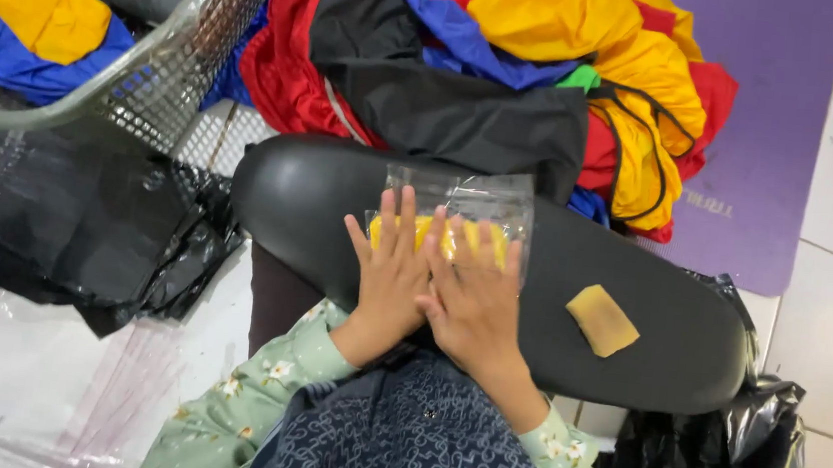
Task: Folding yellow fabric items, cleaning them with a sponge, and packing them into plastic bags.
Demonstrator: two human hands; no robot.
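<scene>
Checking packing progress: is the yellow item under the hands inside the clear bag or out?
Inside: the yellow item shows through the clear bag, pressed flat by both hands.

Glossy black on the padded seat, mustard yellow on the small folded cloth, yellow showing through the clear plastic bag. Pale green with white flowers on the sleeves, navy with a pale looping print on the cloth over the lap. Red, yellow, blue and black across the heaped garments, purple for the mat, grey mesh on the basket.

Pale green floral sleeves — bare hands — navy patterned cloth
</scene>
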